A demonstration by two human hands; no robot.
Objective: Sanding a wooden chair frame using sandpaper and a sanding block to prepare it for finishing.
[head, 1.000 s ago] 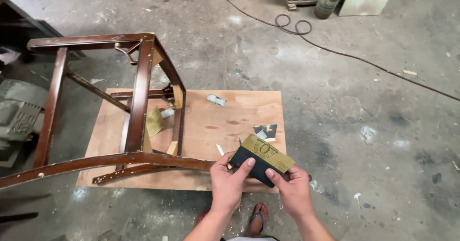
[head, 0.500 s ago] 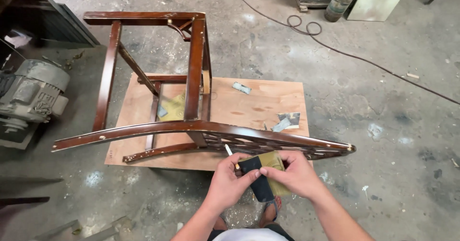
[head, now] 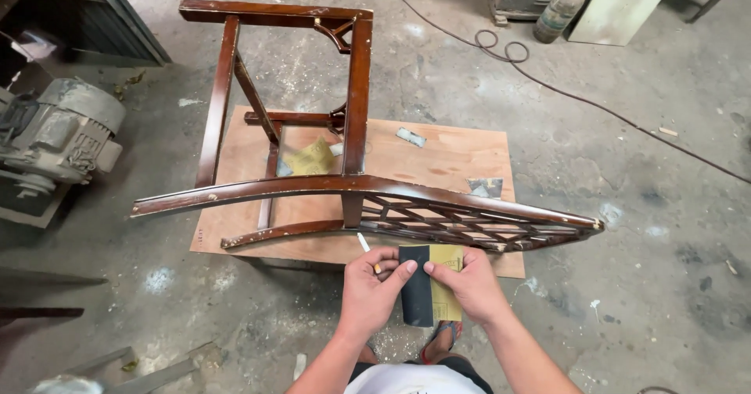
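Note:
My left hand [head: 374, 288] and my right hand [head: 466, 284] both hold a folded sheet of sandpaper [head: 428, 294], dark on one face and yellow-brown on the other. A cigarette [head: 364, 244] sticks up between the fingers of my left hand. Just beyond my hands lies a dark brown wooden chair frame [head: 352, 187] on its side, its lattice back [head: 446, 218] nearest my right hand. The chair rests on a plywood board [head: 438, 159] on the concrete floor.
Scraps of sandpaper lie on the board: a yellow piece [head: 310, 159], a grey one [head: 411, 136], a dark one [head: 485, 187]. An electric motor [head: 59, 132] sits at left. A cable [head: 547, 85] crosses the floor; a bottle [head: 558, 7] stands at the top right. My sandalled foot [head: 442, 338] shows below.
The view has shifted so the whole chair frame with its lattice back shows. My hands have folded the sandpaper narrower and brought it lower, nearer my body.

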